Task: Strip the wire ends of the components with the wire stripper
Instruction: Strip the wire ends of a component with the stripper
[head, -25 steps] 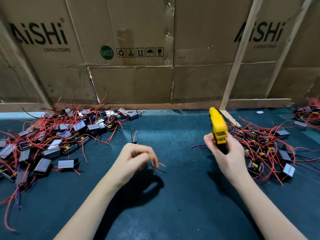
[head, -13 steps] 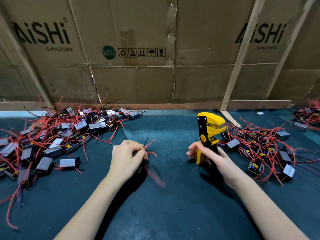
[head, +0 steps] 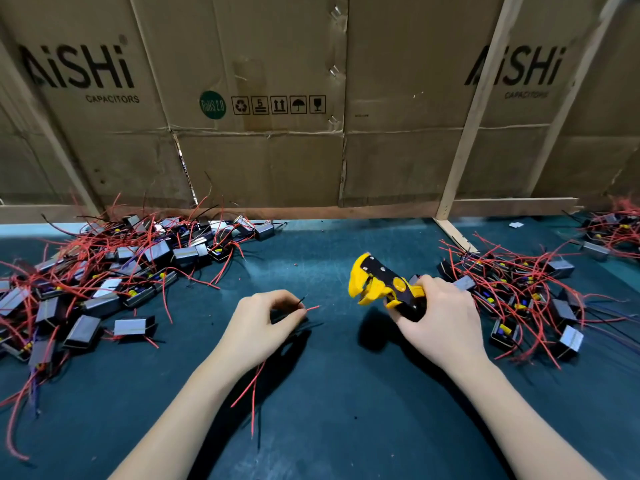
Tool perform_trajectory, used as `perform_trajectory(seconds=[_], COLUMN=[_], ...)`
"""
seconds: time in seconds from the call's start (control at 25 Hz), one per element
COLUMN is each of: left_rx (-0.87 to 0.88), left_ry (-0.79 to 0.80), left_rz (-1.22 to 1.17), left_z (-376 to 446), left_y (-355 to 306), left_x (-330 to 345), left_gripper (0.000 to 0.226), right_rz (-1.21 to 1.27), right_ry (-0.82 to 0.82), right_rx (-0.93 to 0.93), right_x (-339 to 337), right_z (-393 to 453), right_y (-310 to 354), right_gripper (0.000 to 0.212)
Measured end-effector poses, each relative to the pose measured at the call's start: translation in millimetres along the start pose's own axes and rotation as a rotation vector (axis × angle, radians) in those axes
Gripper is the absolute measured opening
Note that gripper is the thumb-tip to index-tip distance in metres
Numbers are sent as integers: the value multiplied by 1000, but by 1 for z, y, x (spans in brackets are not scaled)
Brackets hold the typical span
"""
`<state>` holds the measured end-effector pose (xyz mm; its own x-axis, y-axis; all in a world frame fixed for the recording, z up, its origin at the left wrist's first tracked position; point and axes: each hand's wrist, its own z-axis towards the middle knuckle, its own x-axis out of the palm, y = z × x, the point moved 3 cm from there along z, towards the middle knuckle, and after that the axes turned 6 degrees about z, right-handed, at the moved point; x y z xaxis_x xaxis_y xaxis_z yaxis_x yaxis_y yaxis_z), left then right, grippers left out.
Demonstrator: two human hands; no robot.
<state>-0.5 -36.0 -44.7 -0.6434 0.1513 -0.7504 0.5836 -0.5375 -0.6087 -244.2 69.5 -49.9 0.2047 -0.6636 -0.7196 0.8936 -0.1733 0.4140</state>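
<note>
Yellow and black plastic wire stripper (head: pixel 384 289) is sitting gripped in the right hand (head: pixel 440 317) above the dark green desk (head: pixel 329 410), while the left hand (head: pixel 263 323) is pinching thin red and black wire ends (head: pixel 311 308) that could slip out if the tool pulls hard.

Matt cardboard wall (head: pixel 263 161); glossy yellow plastic stripper (head: pixel 377 284); scuffed teal mat (head: pixel 329 393).

Your left hand (head: pixel 263 327) hides the component it holds; only wire ends (head: pixel 309 307) show. Your right hand (head: pixel 440 323) covers the wire stripper (head: pixel 381 285) handles. Left pile (head: pixel 86 271) cut by frame edge.
</note>
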Motion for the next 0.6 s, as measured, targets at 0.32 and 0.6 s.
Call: perform_trajectory(seconds=[0.32, 0.6], left_rx=[-23, -35], left_ry=[122, 125], left_rz=[-228, -268], left_z=[-6, -7], left_y=[-9, -18], left_x=[6, 26], left_gripper=[10, 23], right_rz=[-298, -371], right_ry=[-20, -26], right_rx=[0, -100], right_x=[13, 17], right_z=[2, 0], right_y=[2, 14], right_gripper=[48, 54])
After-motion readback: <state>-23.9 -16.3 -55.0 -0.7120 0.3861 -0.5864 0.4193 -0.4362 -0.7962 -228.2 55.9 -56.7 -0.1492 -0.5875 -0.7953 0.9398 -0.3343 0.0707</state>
